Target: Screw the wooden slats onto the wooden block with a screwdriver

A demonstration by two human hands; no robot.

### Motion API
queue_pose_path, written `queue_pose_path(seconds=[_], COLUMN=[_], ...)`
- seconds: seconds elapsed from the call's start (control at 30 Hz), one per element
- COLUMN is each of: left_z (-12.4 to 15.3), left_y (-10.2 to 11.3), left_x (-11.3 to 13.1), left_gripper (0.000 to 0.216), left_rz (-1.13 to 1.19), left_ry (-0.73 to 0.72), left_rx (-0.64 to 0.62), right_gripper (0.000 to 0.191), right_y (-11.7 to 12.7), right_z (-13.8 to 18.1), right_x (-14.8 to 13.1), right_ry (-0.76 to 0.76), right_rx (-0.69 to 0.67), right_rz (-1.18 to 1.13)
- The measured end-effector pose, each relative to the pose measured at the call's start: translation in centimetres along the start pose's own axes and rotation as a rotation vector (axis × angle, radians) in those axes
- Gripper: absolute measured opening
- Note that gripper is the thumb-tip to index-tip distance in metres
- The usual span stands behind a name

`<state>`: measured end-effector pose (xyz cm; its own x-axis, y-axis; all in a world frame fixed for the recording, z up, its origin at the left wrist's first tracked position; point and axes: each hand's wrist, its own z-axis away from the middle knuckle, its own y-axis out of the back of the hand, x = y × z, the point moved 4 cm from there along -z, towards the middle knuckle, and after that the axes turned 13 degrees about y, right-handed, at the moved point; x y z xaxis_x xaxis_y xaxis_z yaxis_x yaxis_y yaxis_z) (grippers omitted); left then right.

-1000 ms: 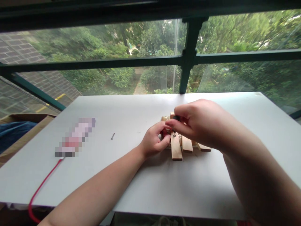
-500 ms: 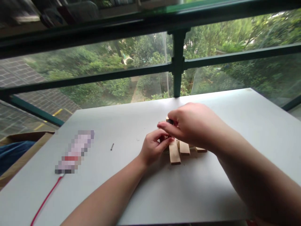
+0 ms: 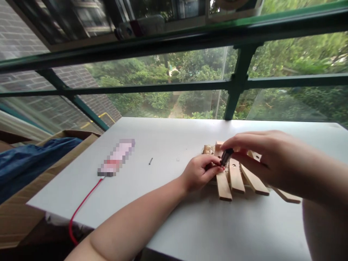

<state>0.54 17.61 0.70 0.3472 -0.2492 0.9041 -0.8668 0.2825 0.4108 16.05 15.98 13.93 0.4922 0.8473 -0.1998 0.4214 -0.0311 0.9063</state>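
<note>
Pinched between thumb and fingers of my right hand (image 3: 252, 148) is a short dark tool (image 3: 227, 156), which looks like a stubby screwdriver. It leans with its lower end at the wooden bars. My left hand (image 3: 199, 172) is closed, thumb and fingertips meeting right by that lower end, over the leftmost bar (image 3: 224, 189). What those fingertips hold is hidden. Beside it lie another bar (image 3: 236, 181) with a round screw head or hole, a slanted bar (image 3: 257, 183) and a further bar (image 3: 286, 195) partly under my right hand. A rough wooden block (image 3: 208, 149) shows behind.
One loose screw or nail (image 3: 150, 161) lies on the white table (image 3: 163, 141) to the left. Farther left is a blurred-out phone-like object (image 3: 116, 159) with a red cable (image 3: 81, 206). A cardboard box (image 3: 24, 214) stands beside the table; a green-framed window runs behind.
The view has swung, so the table contents appear farther right and left. My right hand's fingers have loosened and shifted off the bars, showing more of the tool and wood. My left hand keeps its pinch.
</note>
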Motion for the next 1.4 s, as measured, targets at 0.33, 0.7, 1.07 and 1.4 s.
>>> queue_pose_path(seconds=[0.33,0.7,1.07,1.4], left_z=[-0.1,0.1,0.2,0.1], left_y=[0.0,0.2,0.4,0.4], left_x=[0.4,0.6,0.6,0.2], left_gripper=[0.018,0.014,0.014,0.014], left_rz=[0.010,0.024,-0.068,-0.022], left_ry=[-0.056,-0.105,-0.107,-0.094], left_rx=[-0.019,-0.021,-0.007,-0.029], right_gripper=[0.011,0.025,0.048,0.045], right_y=[0.0,-1.3,-2.3,-2.2], right_z=[0.0,-0.8,-1.2,-1.2], right_x=[0.0,-0.1,0.6,0.8], right_ry=[-0.064,-0.132,-0.206,-0.260], right_rx=[-0.112,-0.095,-0.117,-0.105], right_rz=[-0.002,0.046,0.040,0.120])
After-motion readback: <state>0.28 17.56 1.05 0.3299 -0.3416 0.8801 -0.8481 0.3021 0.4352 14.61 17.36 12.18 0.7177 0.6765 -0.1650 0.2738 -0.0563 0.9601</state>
